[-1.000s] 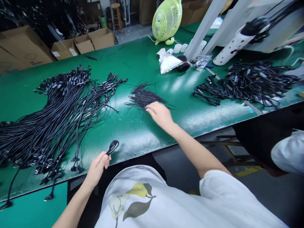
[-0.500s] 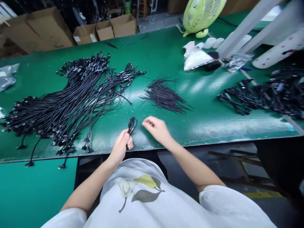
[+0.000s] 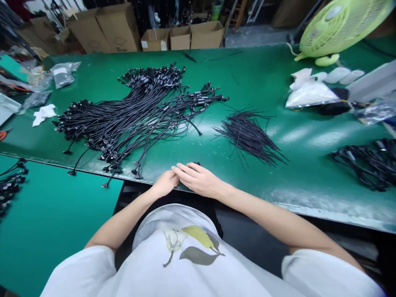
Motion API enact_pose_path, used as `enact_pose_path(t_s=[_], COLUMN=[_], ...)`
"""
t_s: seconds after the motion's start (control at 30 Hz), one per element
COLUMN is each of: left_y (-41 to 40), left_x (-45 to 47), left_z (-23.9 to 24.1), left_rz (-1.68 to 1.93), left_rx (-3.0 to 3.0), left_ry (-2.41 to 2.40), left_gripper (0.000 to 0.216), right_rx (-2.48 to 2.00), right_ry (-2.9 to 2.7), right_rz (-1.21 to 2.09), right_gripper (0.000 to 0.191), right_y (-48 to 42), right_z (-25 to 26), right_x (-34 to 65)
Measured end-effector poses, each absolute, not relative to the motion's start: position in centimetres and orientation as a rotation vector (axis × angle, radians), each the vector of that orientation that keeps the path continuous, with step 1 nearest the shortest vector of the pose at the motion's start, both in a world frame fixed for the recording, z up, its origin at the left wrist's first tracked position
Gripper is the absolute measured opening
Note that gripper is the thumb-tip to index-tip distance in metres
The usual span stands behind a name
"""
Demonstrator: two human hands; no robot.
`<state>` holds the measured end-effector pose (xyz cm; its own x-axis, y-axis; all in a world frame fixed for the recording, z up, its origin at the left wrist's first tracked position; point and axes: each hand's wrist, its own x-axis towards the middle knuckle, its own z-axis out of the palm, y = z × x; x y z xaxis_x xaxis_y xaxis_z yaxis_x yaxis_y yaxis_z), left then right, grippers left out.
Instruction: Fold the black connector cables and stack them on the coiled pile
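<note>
Close to the table's front edge, my left hand (image 3: 166, 184) is closed on a coiled black cable (image 3: 196, 163), of which only a small dark end shows past my fingers. My right hand (image 3: 199, 180) lies over the same coil with its fingers together and curved, its fingertips meeting my left hand. Most of the coil is hidden beneath the hands. Beyond them to the right is a loose pile of thin black ties (image 3: 252, 136). A large heap of straight black cables (image 3: 130, 111) with connector ends spreads out to the left.
Coiled cables (image 3: 368, 163) lie at the right on the green table (image 3: 256, 78). A green fan (image 3: 343, 29) and a white plastic bag (image 3: 311, 95) stand behind. Cardboard boxes (image 3: 206, 35) line the far side. More cables (image 3: 12, 181) lie on a lower surface at left.
My right hand has come in from the right and now covers the coiled cable in my left hand. The view has swung left, so the table's contents appear farther right.
</note>
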<state>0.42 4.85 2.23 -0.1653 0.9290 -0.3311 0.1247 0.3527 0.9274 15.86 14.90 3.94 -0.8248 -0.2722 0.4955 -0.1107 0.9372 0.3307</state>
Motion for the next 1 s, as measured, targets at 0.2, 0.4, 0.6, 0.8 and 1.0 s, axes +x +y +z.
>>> enact_pose_path(t_s=[0.2,0.4,0.6,0.8,1.0], left_y=[3.8,3.3,3.3,3.4,3.1], left_x=[-0.4,-0.4,0.6,0.4,-0.1], left_z=[2.8,3.0,2.4,3.5,4.3], left_rz=[1.005,1.032,1.073,1.101,1.023], left_rx=[0.701,0.61,0.568,0.554,0.493], left_ry=[1.255,1.211,1.207,1.162,1.136], left_gripper=[0.033,0.034,0.021,0.015,0.01], right_rx=[0.431,0.454,0.328,0.407,0.638], right_ry=[-2.751,-2.861,-2.855,-2.808,-2.805], right_rz=[-0.519,-0.559,-0.494,-0.528,-0.652], right_gripper=[0.025,0.023,0.024,0.023,0.024], right_y=[14.9,14.1,13.3,13.7,14.1], right_z=[6.2,7.2,6.5,7.7,9.4], right_x=[15.0,14.1,13.9,13.9,13.9])
